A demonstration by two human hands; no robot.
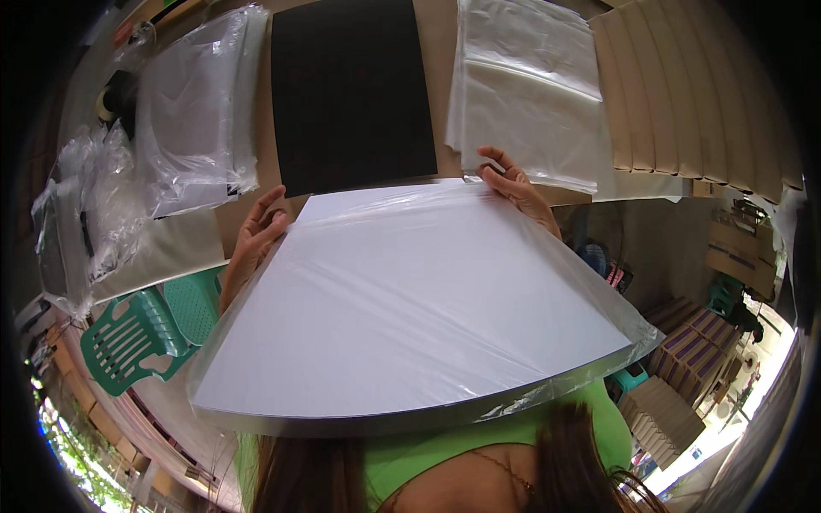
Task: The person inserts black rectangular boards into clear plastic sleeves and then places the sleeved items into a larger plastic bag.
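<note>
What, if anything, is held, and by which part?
Left grip and right grip hold a clear bag, around a white board, near the bag's far corners.

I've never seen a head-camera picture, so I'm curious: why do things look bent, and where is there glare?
Head view: the fisheye lens bends straight edges toward the rim, like the near edge of the white panel; bright streaks of glare cross the clear plastic cover; the black sheet shows no strong glare; daylight at lower right looks washed out.
</note>
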